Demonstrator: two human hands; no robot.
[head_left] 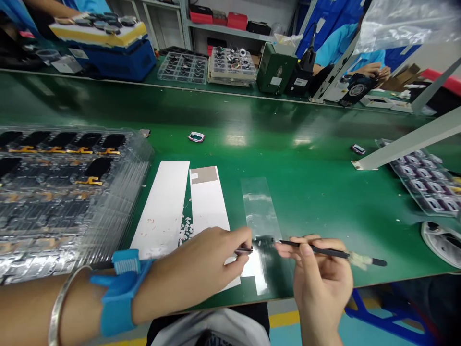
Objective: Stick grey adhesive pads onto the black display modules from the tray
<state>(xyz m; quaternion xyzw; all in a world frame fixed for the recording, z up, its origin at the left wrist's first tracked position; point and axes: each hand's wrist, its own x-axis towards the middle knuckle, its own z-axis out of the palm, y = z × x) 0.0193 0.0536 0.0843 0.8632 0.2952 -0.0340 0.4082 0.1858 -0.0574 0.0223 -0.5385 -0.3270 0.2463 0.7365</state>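
My left hand (219, 254), wearing a blue wrist strap (120, 298), pinches a small, thin, pink-edged watch case (244, 251) between thumb and fingers; much of it is hidden. In my right hand (320, 269) lies a slim black pen-like tool (329, 252), pale tape wrapped near its back end. Its tip points left at the watch case, a short gap apart. Beneath the hands is a clear plastic strip (261, 204). White paper strips (162, 206) lie to the left, with small white scraps (186, 228) between them.
Stacked clear trays (133, 178) with black screens fill the left. Another watch case (196, 137) lies farther back. At right are a white metal post (406, 139), a tray of cases (421, 178) and a white round object (442, 242). Co-workers sit beyond the raised shelf.
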